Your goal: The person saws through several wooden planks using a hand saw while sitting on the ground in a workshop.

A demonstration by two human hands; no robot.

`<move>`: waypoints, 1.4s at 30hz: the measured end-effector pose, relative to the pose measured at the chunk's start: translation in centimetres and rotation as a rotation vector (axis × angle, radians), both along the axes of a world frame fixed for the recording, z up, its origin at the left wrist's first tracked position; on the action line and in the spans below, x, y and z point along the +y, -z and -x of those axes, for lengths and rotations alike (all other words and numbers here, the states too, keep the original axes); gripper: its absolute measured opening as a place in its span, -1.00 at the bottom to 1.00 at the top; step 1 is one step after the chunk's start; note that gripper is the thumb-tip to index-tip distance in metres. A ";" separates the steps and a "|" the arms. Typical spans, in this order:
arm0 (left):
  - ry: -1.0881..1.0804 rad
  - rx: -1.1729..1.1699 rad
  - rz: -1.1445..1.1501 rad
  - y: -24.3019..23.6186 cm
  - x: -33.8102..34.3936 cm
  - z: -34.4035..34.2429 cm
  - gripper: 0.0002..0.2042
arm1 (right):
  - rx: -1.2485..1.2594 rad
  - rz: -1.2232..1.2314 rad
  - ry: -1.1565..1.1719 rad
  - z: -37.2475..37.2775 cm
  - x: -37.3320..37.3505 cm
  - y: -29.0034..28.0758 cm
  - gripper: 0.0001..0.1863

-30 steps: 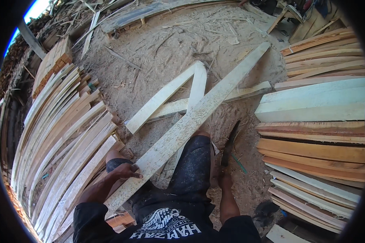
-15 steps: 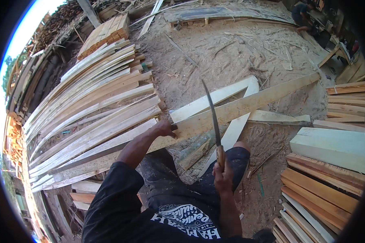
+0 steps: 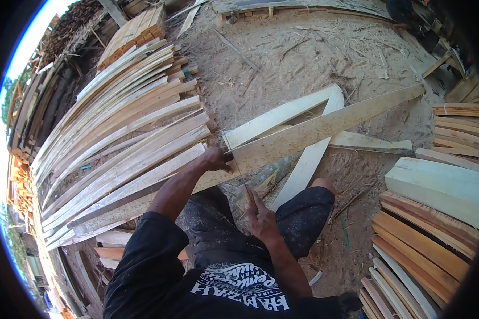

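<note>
A long pale plank (image 3: 330, 125) runs at a slant in front of me, from lower left to upper right. My left hand (image 3: 218, 159) is closed over its near-side edge, with a small dark object (image 3: 228, 157) by the fingers that I cannot make out. Just right of that hand, a handsaw (image 3: 240, 171) crosses the plank, its thin blade seen almost edge-on. My right hand (image 3: 262, 219) is wrapped round the saw's wooden handle (image 3: 249, 196), low over my lap. Whether the teeth have cut into the wood cannot be seen.
Under the plank lie crossed pale boards (image 3: 306, 173). Many long strips (image 3: 127, 127) are spread at left, with stacked timber (image 3: 135, 37) behind. A thick squared beam (image 3: 434, 183) and piled brown boards (image 3: 415, 250) stand at right. Another person (image 3: 404, 13) is at the far right.
My right hand has moved left, bringing the upright saw from the plank's middle to beside my left hand. The left hand keeps its place on the plank. The view has shifted slightly.
</note>
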State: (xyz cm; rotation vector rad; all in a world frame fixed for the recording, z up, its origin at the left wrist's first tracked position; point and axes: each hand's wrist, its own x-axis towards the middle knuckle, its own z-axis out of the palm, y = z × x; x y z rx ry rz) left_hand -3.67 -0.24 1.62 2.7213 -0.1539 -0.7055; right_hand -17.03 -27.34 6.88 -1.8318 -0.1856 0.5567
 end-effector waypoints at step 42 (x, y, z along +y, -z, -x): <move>-0.238 -0.112 -0.170 -3.2 -2.7 3.5 -0.37 | -0.317 0.054 -0.058 9.2 -7.2 -7.7 -0.25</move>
